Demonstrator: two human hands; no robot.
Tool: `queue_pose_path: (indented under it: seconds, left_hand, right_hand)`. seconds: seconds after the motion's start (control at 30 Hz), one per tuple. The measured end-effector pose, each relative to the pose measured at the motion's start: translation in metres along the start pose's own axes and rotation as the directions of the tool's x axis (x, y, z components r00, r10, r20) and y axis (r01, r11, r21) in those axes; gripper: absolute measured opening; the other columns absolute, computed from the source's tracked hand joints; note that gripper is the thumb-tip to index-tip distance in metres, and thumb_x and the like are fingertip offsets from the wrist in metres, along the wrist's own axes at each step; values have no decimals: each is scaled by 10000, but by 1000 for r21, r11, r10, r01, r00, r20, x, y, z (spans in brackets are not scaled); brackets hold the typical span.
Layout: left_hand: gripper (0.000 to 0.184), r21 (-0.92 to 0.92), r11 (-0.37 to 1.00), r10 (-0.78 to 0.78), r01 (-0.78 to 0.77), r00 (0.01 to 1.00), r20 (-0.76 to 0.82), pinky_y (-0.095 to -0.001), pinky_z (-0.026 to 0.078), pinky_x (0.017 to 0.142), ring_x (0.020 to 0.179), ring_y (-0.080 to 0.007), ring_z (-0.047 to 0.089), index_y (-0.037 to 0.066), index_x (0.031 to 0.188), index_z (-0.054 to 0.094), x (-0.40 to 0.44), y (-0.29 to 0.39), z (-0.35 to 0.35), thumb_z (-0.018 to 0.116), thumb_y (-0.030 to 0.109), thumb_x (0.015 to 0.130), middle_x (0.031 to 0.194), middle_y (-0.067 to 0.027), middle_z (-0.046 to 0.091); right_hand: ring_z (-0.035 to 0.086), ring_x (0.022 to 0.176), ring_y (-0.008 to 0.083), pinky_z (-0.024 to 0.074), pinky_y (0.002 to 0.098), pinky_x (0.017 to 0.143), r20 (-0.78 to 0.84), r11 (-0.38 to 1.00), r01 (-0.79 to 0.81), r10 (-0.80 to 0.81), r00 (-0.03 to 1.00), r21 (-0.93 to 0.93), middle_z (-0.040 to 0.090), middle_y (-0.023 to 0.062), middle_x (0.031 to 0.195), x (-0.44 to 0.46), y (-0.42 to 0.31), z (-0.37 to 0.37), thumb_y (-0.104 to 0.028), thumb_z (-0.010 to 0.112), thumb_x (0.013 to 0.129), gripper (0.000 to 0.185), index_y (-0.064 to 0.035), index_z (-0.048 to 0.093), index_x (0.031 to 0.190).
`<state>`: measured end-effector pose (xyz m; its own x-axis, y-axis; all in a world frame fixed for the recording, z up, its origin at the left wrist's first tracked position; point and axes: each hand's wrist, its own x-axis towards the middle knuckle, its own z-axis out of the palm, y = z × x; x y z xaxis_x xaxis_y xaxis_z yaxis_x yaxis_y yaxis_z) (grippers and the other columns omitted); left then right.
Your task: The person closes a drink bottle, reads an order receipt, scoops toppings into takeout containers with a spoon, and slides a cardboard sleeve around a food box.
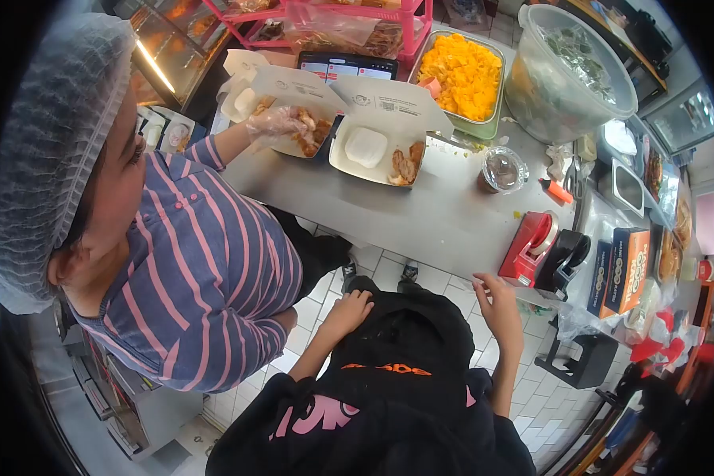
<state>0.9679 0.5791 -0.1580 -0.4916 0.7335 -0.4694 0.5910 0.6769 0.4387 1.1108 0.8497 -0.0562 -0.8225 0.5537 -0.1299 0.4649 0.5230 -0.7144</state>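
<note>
My left hand (347, 311) rests against the black clothing at my front, its fingers slightly bent and nothing visible in them. At the metal table's (357, 208) near edge, my right hand (498, 305) is raised with fingers apart, empty, left of the red tape dispenser (530, 247). On the table stands an open white box (377, 168) holding a white lidded cup (366, 147) and browned chicken pieces (406, 164). Beside it on the left, a co-worker's gloved hand (282, 123) reaches into another open box (308, 94) with chicken.
A co-worker in a hair net and striped shirt (206, 262) stands close on my left. Further back are a tray of yellow food (461, 77) and a large clear tub (570, 71). A lidded cup (502, 170), an orange marker (558, 190) and a black dispenser (565, 258) lie rightward.
</note>
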Motion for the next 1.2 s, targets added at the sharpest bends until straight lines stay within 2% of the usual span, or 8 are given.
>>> queue_pose_path:
  seconds: [0.1, 0.17, 0.2, 0.27, 0.37, 0.4, 0.47, 1.2]
  left_hand:
    - [304, 11, 1000, 2, -2, 1000, 3, -441, 471, 718, 886, -328, 563, 75, 1084, 500, 2, 0, 0, 471, 301, 882, 962, -153, 541]
    - [308, 11, 1000, 8, -9, 1000, 6, -441, 472, 718, 888, -326, 563, 76, 1088, 500, 3, 1, -1, 472, 302, 881, 963, -152, 541]
    - [309, 13, 1000, 9, -9, 1000, 8, -440, 472, 719, 889, -325, 564, 77, 1091, 499, 4, 2, -2, 473, 301, 881, 963, -151, 541]
    - [311, 16, 1000, 10, -10, 1000, 9, -438, 473, 720, 889, -323, 565, 77, 1095, 499, 4, 3, -4, 473, 301, 881, 964, -150, 541]
    - [310, 30, 1000, 7, -8, 1000, 18, -436, 474, 719, 884, -320, 567, 77, 1095, 499, 5, 4, -4, 474, 300, 880, 962, -149, 542]
    - [310, 32, 999, 15, -16, 1000, 9, -435, 475, 719, 882, -320, 568, 77, 1094, 500, 5, 3, -3, 475, 300, 880, 959, -148, 543]
    - [310, 35, 999, 22, -22, 1000, -2, -434, 475, 718, 880, -319, 569, 77, 1093, 501, 5, 3, -3, 476, 299, 879, 955, -147, 544]
    - [299, 34, 999, 29, -28, 999, -32, -439, 476, 701, 868, -315, 569, 77, 1077, 504, 4, 2, 0, 485, 296, 874, 945, -138, 541]
  right_hand:
    - [592, 667, 247, 460, 333, 654, -15, 999, -11, 11, 1000, -38, 601, 151, 738, 2, 1, -1, -124, 564, 841, 186, -11, 588, 985]
    - [584, 667, 264, 440, 364, 788, 25, 998, -28, 30, 999, -57, 605, 146, 730, 2, 3, -2, -131, 561, 840, 180, -13, 590, 974]
    - [584, 667, 264, 440, 364, 788, 24, 998, -27, 28, 999, -58, 605, 146, 730, 2, 4, -2, -131, 561, 840, 180, -13, 590, 974]
    - [573, 670, 278, 378, 397, 915, 19, 998, -15, 16, 1000, -53, 607, 143, 725, 1, 7, -1, -137, 556, 843, 178, -15, 587, 968]
    - [566, 668, 278, 344, 413, 964, 13, 998, -20, 21, 1000, -52, 608, 141, 729, 0, 7, -2, -139, 551, 845, 178, -19, 584, 973]
    - [566, 668, 278, 344, 413, 964, 12, 999, -18, 19, 1000, -51, 608, 141, 729, 0, 6, -3, -139, 551, 845, 178, -19, 584, 973]
    - [535, 892, 337, 419, 396, 769, 115, 988, -114, 126, 985, -102, 583, 180, 848, 0, 1, -8, -201, 513, 872, 246, -31, 566, 1042]
    - [530, 918, 324, 417, 394, 797, 132, 990, -109, 119, 984, -85, 582, 173, 875, 1, -1, -11, -204, 514, 870, 259, -34, 552, 1062]
